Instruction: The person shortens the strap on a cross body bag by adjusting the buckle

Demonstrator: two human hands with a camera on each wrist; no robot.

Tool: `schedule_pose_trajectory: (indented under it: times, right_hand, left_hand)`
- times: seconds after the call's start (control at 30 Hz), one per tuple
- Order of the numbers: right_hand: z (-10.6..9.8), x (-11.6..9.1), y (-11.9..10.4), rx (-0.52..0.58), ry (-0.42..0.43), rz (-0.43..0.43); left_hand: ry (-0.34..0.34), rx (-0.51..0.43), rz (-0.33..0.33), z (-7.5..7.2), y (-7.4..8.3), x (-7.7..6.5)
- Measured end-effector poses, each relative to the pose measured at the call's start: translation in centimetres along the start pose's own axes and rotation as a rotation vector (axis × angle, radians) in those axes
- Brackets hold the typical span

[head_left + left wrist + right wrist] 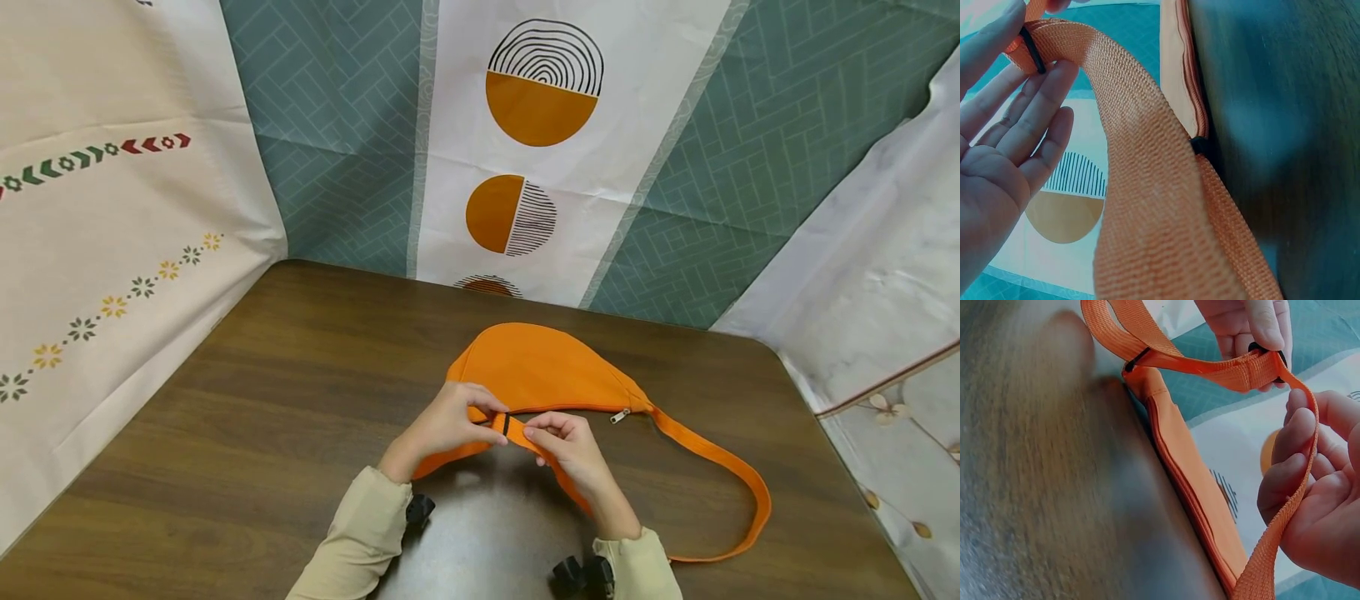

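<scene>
An orange waist bag point(536, 367) lies on the table, its zipper edge towards me and a metal zipper pull point(619, 416) at its right end. Between thumb and fingers, my left hand point(453, 418) pinches the orange strap at a black slider point(507, 424). Just right of the slider, my right hand point(573, 454) pinches the strap. In the right wrist view the webbing point(1297, 487) hangs down past the right palm. A second black fitting point(1138, 359) joins a strap loop to the bag's end.
The brown wooden table point(225, 425) reaches to a patterned cloth backdrop point(345, 142). From the bag's right end, the rest of the strap point(757, 492) curves over the table. White cloths point(112, 250) hang at both sides.
</scene>
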State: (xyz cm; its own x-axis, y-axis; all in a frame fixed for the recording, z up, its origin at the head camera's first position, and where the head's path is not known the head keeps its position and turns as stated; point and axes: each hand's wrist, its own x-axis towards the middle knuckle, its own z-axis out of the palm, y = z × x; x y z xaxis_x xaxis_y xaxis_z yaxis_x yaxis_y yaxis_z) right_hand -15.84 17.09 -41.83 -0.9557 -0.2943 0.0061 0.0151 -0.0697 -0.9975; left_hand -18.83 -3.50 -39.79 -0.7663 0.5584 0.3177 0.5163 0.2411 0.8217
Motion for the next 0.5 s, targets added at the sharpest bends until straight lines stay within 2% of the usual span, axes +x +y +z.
schedule_pose_trajectory:
  times: [0.23,0.5]
  right_hand:
    - [0.4,0.1,0.2,0.057,0.026,-0.004]
    - [1.1,0.4,0.5,0.062,-0.029,-0.044]
  left_hand:
    - [0.007,-0.005,-0.014,0.2,0.0,0.0]
    - [-0.033,-0.020,-0.031,1.1,0.3,0.2]
